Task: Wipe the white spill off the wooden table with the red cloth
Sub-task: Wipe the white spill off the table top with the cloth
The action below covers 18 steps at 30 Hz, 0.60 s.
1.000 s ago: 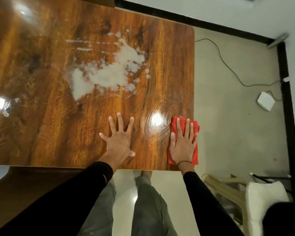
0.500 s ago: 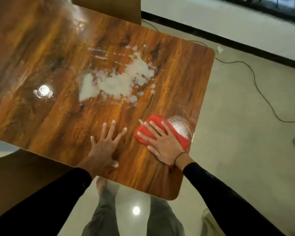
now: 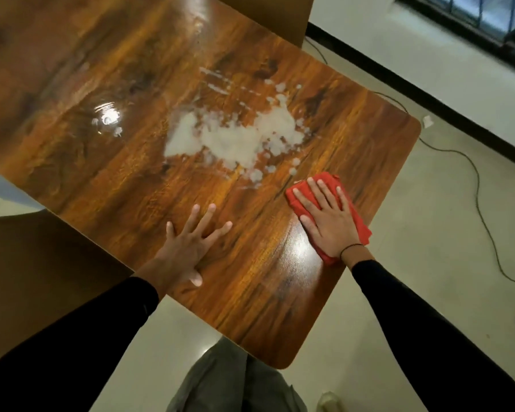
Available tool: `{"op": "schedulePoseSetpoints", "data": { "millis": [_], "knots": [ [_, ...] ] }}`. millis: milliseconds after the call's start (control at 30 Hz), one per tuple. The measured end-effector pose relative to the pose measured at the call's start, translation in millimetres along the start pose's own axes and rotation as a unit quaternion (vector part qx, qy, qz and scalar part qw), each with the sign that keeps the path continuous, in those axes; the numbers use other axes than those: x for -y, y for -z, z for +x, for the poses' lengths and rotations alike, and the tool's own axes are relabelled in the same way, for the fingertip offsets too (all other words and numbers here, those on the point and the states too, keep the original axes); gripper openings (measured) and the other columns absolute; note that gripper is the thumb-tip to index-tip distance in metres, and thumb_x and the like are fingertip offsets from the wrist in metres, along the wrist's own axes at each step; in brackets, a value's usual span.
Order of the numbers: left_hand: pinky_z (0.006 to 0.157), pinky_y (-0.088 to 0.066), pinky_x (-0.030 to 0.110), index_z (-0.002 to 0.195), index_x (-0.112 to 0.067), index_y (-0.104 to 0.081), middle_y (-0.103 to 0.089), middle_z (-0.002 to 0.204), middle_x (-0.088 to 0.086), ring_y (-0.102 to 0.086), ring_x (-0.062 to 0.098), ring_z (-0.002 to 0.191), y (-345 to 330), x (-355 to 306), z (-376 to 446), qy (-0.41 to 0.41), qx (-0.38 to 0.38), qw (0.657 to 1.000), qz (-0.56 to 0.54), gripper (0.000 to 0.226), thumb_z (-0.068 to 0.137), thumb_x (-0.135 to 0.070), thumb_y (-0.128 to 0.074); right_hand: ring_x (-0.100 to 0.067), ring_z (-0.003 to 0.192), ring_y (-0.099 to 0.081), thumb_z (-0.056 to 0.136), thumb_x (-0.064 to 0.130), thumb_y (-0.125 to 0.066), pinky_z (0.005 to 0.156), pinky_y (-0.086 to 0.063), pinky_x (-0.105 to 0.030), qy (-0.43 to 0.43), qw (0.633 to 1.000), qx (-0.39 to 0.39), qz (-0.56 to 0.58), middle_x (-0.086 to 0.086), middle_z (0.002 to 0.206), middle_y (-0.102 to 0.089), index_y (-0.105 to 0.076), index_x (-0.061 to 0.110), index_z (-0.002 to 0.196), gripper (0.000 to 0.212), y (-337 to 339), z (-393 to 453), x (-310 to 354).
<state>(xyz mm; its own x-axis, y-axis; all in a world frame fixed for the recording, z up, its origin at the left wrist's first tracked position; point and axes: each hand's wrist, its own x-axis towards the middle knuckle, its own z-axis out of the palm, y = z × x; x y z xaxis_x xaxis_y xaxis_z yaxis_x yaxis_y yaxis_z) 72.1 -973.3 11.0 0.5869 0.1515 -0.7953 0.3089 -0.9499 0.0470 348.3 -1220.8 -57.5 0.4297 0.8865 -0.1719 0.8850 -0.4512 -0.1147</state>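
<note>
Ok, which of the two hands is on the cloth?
The right hand: it presses flat on the red cloth just short of the white spill. The left hand lies spread on the bare wooden table.

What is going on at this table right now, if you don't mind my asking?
A person is cleaning a white spill off a wooden table. The right hand presses flat on a red cloth beside the spill's near edge, not yet on the main puddle. The left hand rests flat on bare wood, fingers spread, holding nothing. The spill looks largely unwiped.
</note>
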Motion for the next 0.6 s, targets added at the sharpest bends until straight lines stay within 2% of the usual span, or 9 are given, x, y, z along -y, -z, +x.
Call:
{"op": "schedulePoseSetpoints", "data": {
  "millis": [133,200,233,300,367,400,467,533,600],
  "knots": [
    [0.122,-0.017,0.083,0.160,-0.042,0.038,0.056,0.162,0.010,0.038,0.047,0.156,1,-3,-1,0.001,0.004,1.000,-0.012,0.153,0.079,-0.052,-0.092,-0.027,0.176,-0.004,0.118,0.049,-0.019,0.141,-0.004,-0.057,-0.092,0.995,-0.015,0.025,-0.003,0.190,-0.003,-0.010,0.034,0.181,0.066,3,18,15],
    [0.122,-0.014,0.084,0.163,-0.042,0.034,0.055,0.163,0.009,0.040,0.045,0.156,3,-3,-2,0.004,0.012,1.000,-0.020,0.153,0.079,-0.047,-0.093,-0.029,0.176,-0.006,0.119,0.045,-0.021,0.142,-0.005,-0.057,-0.166,0.984,-0.033,0.050,-0.006,0.189,-0.006,-0.011,0.031,0.182,0.065,2,20,27],
    [0.122,-0.013,0.084,0.164,-0.042,0.033,0.055,0.163,0.008,0.041,0.044,0.155,4,-3,-2,0.006,0.018,1.000,-0.025,0.152,0.080,-0.045,-0.094,-0.030,0.176,-0.007,0.120,0.042,-0.023,0.141,-0.005,-0.057,-0.230,0.970,-0.048,0.064,-0.008,0.189,-0.007,-0.013,0.029,0.182,0.064,1,20,39],
    [0.122,-0.012,0.084,0.163,-0.043,0.033,0.056,0.162,0.007,0.042,0.043,0.156,4,-1,1,0.007,0.023,0.999,-0.029,0.152,0.080,-0.044,-0.094,-0.033,0.175,-0.008,0.121,0.040,-0.030,0.141,-0.006,-0.058,-0.384,0.913,-0.082,0.111,-0.010,0.189,-0.008,-0.013,0.028,0.182,0.065,0,20,72],
    [0.122,-0.012,0.084,0.163,-0.044,0.034,0.057,0.162,0.005,0.041,0.042,0.156,3,0,3,0.006,0.013,0.999,-0.031,0.154,0.078,-0.042,-0.095,-0.035,0.175,-0.008,0.121,0.040,-0.035,0.140,-0.007,-0.061,-0.476,0.862,-0.099,0.146,-0.014,0.189,-0.007,-0.011,0.028,0.182,0.067,-6,20,114],
    [0.122,-0.011,0.084,0.163,-0.045,0.034,0.056,0.162,0.005,0.041,0.042,0.156,1,1,2,0.006,0.001,0.999,-0.035,0.155,0.078,-0.042,-0.096,-0.036,0.175,-0.008,0.121,0.040,-0.036,0.139,-0.007,-0.062,-0.489,0.854,-0.097,0.150,-0.015,0.189,-0.005,-0.009,0.027,0.182,0.067,-10,19,137],
    [0.123,-0.007,0.083,0.163,-0.045,0.034,0.054,0.164,0.004,0.039,0.040,0.157,-3,5,0,0.005,-0.015,0.999,-0.045,0.156,0.077,-0.041,-0.096,-0.037,0.175,-0.008,0.121,0.041,-0.031,0.139,-0.008,-0.063,-0.473,0.865,-0.074,0.153,-0.015,0.189,-0.003,-0.009,0.027,0.182,0.066,-14,17,177],
    [0.127,-0.004,0.079,0.163,-0.041,0.036,0.051,0.166,0.004,0.037,0.038,0.159,-10,8,-1,0.013,-0.039,0.998,-0.057,0.157,0.077,-0.044,-0.096,-0.037,0.175,-0.009,0.119,0.043,-0.027,0.139,-0.010,-0.064,-0.416,0.895,-0.053,0.154,-0.015,0.189,-0.004,-0.013,0.025,0.182,0.067,-17,16,199],
    [0.131,0.001,0.070,0.163,-0.035,0.037,0.048,0.168,0.005,0.035,0.034,0.161,-15,8,-4,0.051,-0.063,0.993,-0.090,0.159,0.076,-0.049,-0.095,-0.037,0.175,-0.012,0.117,0.045,-0.027,0.139,-0.010,-0.063,-0.318,0.939,-0.043,0.121,-0.015,0.189,-0.006,-0.016,0.024,0.182,0.068,-22,15,201]
  ]
}}
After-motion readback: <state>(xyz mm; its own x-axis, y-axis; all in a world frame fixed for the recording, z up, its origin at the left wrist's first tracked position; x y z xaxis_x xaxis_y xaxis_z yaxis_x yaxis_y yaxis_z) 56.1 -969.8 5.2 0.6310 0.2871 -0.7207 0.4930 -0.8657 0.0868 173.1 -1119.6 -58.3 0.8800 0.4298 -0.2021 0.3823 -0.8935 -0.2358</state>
